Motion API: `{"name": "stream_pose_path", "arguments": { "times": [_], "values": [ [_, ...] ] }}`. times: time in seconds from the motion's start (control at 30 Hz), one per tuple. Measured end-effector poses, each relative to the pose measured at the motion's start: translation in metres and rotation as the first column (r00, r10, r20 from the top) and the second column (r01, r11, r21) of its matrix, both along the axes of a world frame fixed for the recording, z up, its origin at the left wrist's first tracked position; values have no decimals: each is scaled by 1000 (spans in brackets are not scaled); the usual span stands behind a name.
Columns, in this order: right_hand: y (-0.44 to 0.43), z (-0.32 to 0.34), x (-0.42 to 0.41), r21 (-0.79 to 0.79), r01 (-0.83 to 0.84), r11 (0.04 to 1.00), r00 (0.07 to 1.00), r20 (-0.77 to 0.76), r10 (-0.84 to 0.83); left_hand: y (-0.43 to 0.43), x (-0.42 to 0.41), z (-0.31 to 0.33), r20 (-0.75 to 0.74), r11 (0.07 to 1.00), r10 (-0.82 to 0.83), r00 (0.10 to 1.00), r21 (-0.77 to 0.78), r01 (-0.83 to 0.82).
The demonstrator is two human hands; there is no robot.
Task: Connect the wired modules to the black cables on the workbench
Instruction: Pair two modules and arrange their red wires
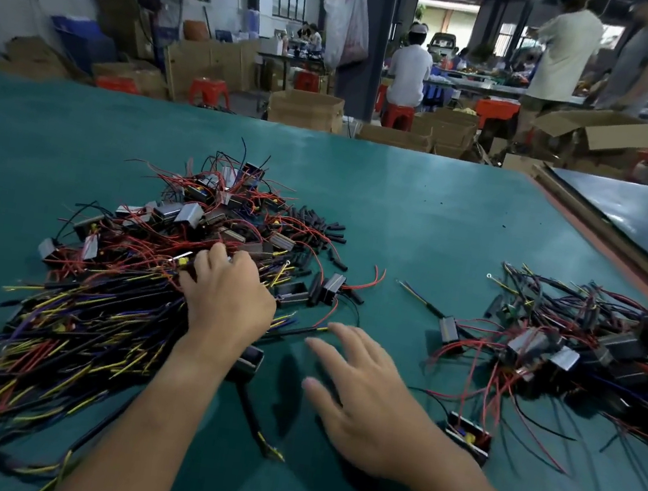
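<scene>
Right hand (370, 403) over desk (422, 226), fingers wide, empty. Left hand (229, 294) fingers curled into wired modules (208, 223), grip unclear. Black cables (49, 330) lie diagonally, near-left to far-right.

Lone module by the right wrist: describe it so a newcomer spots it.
On the green workbench, find the smaller wire pile at the right. Nearer the camera than it, beside the wrist of the right hand, lies one black box module. Unlike the piled ones, it lies clear of the tangle, a yellow part showing inside.
</scene>
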State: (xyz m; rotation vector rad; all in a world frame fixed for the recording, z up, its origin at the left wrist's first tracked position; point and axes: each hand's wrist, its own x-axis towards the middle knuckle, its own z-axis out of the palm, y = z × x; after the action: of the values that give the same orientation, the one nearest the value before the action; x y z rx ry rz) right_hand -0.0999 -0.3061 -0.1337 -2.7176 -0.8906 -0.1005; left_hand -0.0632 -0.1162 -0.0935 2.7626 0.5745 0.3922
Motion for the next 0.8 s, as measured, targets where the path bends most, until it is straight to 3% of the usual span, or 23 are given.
{"name": "stream_pose_path", "arguments": {
  "times": [0.07, 0.23, 0.4, 0.53, 0.63, 0.73, 0.8],
  "values": [
    [-11, -9, 22, -53, 120, 991, 990, -70, -123, 1, 0, 2, 29, 1000, 16, 999, -10, -15],
    [-53, -10, 68, 115, 499, 859, 857, -213, -469, 14, 0, 1, 162, 998, 41, 986, -55, -32],
    [-78, -10, 80, -28, 650, 759, 726, -269, -632, 20, 0, 0, 177, 993, 62, 982, -110, -42],
    [-94, 2, 81, 126, 758, 640, 635, -371, -678, 22, 2, 0, 295, 988, 62, 953, -155, -16],
    [-94, 9, 76, 219, 736, 641, 670, -374, -642, 20, 3, 6, 539, 976, 129, 832, -217, -11],
    [-82, 14, 69, 291, 669, 684, 738, -369, -564, 15, -3, 16, 771, 943, 191, 608, -316, 104],
    [-74, 16, 63, 340, 610, 716, 788, -358, -501, 6, -9, 21, 859, 942, 143, 491, -270, 198]
  ]
}}
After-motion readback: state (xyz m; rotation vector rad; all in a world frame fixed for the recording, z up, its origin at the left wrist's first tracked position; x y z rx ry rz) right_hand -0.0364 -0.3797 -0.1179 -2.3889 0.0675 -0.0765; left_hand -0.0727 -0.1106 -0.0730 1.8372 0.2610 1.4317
